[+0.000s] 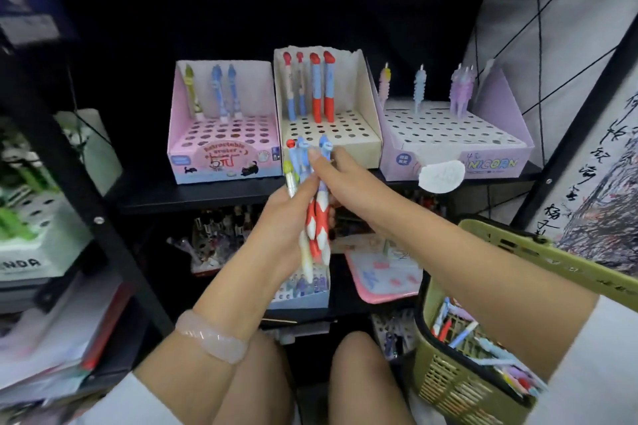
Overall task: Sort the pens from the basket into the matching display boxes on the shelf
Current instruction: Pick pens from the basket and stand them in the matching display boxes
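Left hand [281,217] gripped a bundle of pens [316,214] upright in front of the shelf [193,195], fingers curled round the barrels; a pale bracelet [212,338] sat on that wrist. The bundle showed red-and-white barrels, blue toppers and one yellow-capped pen at its left edge. Right hand [345,179] reached in from the right and pinched the top part of the bundle near the blue toppers, thumb laid across the pens; which single pen it held could not be told.

Just behind the hands, on the shelf, stood three display boxes side by side. The cream box [331,128] in the middle held four pens with red toppers in its back row. The pink box [221,134] on the left held one yellow-green pen and two blue ones. The lilac box [448,145] on the right, printed "UNICORN", held a few pastel pens along its back row, with a white oval tag [442,176] at its front edge.

Lower right, a green basket [483,348] was seen beneath the right forearm, with loose pens inside. A lower shelf carried more stationery, blurred.
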{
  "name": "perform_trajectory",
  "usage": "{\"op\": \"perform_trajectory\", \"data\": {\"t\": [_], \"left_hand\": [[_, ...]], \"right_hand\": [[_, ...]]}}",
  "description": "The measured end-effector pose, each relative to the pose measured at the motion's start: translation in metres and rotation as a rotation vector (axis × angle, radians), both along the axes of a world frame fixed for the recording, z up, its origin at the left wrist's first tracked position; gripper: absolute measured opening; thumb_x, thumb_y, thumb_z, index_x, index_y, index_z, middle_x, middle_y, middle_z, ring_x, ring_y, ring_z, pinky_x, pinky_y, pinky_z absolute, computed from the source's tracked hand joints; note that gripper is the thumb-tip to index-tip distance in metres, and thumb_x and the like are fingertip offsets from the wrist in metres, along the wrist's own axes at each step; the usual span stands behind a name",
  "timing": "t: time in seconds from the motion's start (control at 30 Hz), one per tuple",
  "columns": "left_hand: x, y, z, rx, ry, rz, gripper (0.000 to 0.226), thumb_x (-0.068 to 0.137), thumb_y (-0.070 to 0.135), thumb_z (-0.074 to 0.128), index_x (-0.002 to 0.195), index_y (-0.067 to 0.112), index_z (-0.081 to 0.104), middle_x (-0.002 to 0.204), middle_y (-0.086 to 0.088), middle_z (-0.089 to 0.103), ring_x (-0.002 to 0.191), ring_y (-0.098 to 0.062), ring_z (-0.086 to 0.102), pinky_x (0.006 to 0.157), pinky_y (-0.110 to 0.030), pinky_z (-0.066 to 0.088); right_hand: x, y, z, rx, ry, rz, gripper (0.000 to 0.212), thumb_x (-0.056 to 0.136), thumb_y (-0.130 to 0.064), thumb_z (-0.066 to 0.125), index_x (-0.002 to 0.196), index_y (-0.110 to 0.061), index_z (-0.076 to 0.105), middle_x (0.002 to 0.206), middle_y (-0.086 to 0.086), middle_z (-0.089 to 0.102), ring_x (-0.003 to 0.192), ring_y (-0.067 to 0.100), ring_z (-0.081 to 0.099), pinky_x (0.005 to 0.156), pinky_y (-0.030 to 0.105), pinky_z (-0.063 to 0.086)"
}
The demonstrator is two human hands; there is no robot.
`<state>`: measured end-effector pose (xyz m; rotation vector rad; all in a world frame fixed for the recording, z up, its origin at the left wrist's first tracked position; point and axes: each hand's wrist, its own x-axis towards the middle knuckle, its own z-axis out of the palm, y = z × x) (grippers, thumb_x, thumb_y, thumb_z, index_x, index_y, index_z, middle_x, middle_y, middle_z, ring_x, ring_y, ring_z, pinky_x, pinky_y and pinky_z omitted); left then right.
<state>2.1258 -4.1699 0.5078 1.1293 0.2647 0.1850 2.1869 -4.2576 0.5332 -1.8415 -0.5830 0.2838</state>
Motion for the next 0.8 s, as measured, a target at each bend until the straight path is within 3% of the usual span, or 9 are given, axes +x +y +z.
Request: {"op": "perform_trajectory", "data": {"t": [0.1,0.2,0.4,0.47,0.57,0.7,0.8], "left_hand": [[0.001,0.027,0.013,0.09,-0.06,0.073,0.025,0.094,0.03,0.051,0.079,0.012,0.061,0.052,0.0,0.059,0.045,-0.01,0.054,0.047,-0.019,0.047],[0.0,0.052,0.021,0.181,-0.076,0.079,0.022,0.095,0.031,0.05,0.088,0.013,0.061,0.054,0.003,0.06,0.047,-0.009,0.055,0.051,-0.021,0.049],[0.003,0.093,0.027,0.263,-0.072,0.168,0.022,0.096,0.031,0.047,0.093,0.015,0.061,0.054,0.004,0.062,0.05,-0.01,0.057,0.056,-0.025,0.051],[0.003,0.112,0.027,0.238,-0.06,0.224,0.019,0.096,0.031,0.047,0.093,0.018,0.061,0.056,0.004,0.062,0.051,-0.01,0.058,0.06,-0.027,0.049],[0.0,0.136,0.027,0.131,-0.049,0.292,0.02,0.095,0.032,0.049,0.088,0.016,0.06,0.056,0.004,0.064,0.05,-0.006,0.061,0.052,-0.021,0.051],[-0.001,0.154,0.027,0.112,-0.082,0.289,0.023,0.094,0.031,0.049,0.092,0.012,0.06,0.065,0.001,0.068,0.054,-0.006,0.063,0.059,-0.023,0.05],[-0.002,0.163,0.027,0.132,-0.096,0.275,0.022,0.094,0.031,0.047,0.094,0.012,0.059,0.057,0.007,0.066,0.054,-0.004,0.063,0.055,-0.019,0.049]], "right_hand": [[0.005,0.018,0.013,0.205,0.056,0.067,0.029,0.099,-0.033,0.038,0.1,-0.011,0.057,0.081,0.003,0.061,0.066,0.011,0.058,0.069,0.027,0.052],[0.015,0.037,0.027,0.246,0.053,0.089,0.028,0.098,-0.03,0.043,0.086,-0.015,0.064,0.08,0.002,0.062,0.068,0.009,0.058,0.063,0.021,0.052],[0.033,0.075,0.05,0.209,0.059,0.16,0.025,0.095,-0.031,0.051,0.085,-0.012,0.065,0.077,0.001,0.064,0.065,0.005,0.06,0.06,0.018,0.052],[0.044,0.087,0.065,0.279,-0.012,0.075,0.025,0.096,-0.029,0.049,0.084,-0.011,0.062,0.076,0.001,0.063,0.065,0.005,0.061,0.064,0.019,0.054],[0.069,0.105,0.09,0.327,-0.253,-0.139,0.025,0.096,-0.026,0.05,0.078,-0.011,0.059,0.072,0.002,0.063,0.062,0.006,0.062,0.063,0.018,0.054],[0.101,0.14,0.093,0.209,-0.416,-0.279,0.018,0.093,-0.025,0.055,0.086,-0.008,0.058,0.083,0.011,0.069,0.078,0.022,0.067,0.079,0.037,0.055],[0.114,0.161,0.076,0.084,-0.469,-0.291,0.018,0.093,-0.028,0.055,0.092,-0.01,0.056,0.089,0.011,0.068,0.083,0.021,0.065,0.073,0.032,0.051]]}}
